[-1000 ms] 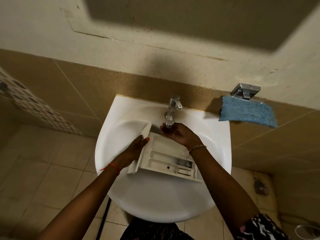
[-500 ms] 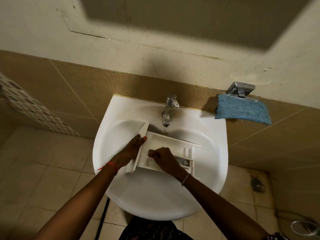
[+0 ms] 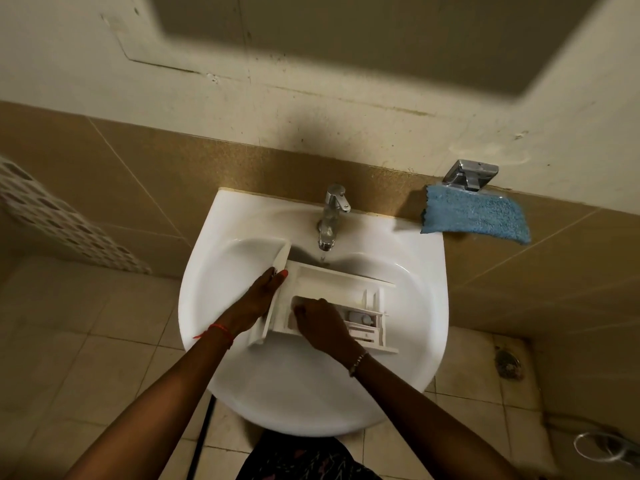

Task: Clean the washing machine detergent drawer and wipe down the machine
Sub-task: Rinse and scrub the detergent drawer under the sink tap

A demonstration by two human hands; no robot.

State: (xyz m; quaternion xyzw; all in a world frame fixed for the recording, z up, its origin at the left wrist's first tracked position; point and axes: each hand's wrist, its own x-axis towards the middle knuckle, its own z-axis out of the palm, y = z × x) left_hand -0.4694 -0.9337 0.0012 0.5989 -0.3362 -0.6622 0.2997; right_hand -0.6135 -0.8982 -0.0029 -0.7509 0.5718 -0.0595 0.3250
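Below, a white sink point(image 3: 311, 393) on tan tiles point(image 3: 104, 161) holds the drawer point(image 3: 332, 282).

The person is wearing a red thread point(image 3: 219, 330) on the left wrist, a bracelet point(image 3: 358, 363) on the right, orange-red nail polish point(image 3: 283, 273) on the left hand point(image 3: 258, 299), and dark patterned clothing point(image 3: 304, 460).

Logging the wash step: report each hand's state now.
Left hand: grips the front panel of the white plastic detergent drawer.
Right hand: fingers curled inside a drawer compartment, nothing visibly held.
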